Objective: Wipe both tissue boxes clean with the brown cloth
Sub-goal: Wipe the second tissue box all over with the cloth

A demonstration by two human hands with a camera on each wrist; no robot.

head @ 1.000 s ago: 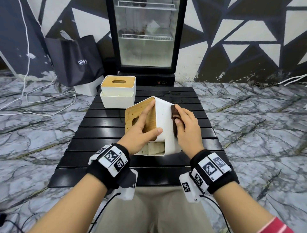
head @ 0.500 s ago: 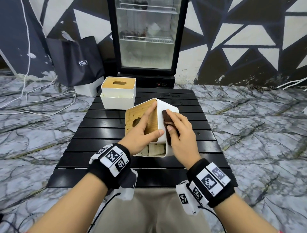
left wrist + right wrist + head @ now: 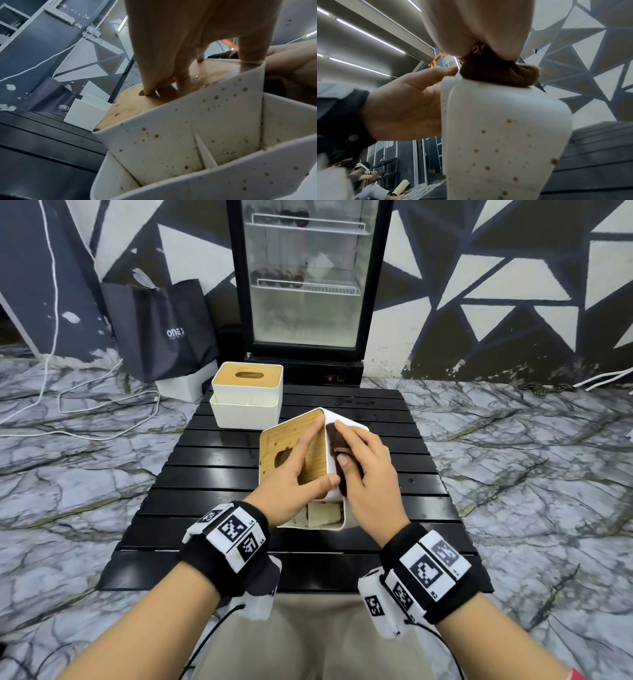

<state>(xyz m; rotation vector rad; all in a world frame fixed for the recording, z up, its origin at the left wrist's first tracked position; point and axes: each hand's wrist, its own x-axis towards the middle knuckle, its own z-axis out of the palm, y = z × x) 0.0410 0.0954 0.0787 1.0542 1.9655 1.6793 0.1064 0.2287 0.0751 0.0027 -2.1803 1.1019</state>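
Note:
The near tissue box [image 3: 347, 424], white with a wooden lid, is tipped on its side on the black slatted table [image 3: 212, 474], lid facing left. My left hand [image 3: 301, 474] grips it, fingers on the lid at its slot [image 3: 147, 92] and thumb on the near edge. My right hand [image 3: 366, 470] pinches the folded brown cloth [image 3: 337, 441] and presses it on the box's upturned white side, next to the lid edge. Brown specks dot the white walls [image 3: 505, 128] below the cloth [image 3: 498, 74] and the front compartments [image 3: 171, 135]. The second tissue box [image 3: 247, 392] stands upright at the back left.
A glass-door fridge [image 3: 305, 285] stands just behind the table. A black bag [image 3: 161, 330] and a white box sit on the marble floor at the left, with white cables [image 3: 85, 405] trailing there. People sit in the background of the right wrist view [image 3: 368, 175].
My right hand has slid the brown cloth leftward across the box's white side, up to the lid edge. The left hand keeps the same hold on the tipped box.

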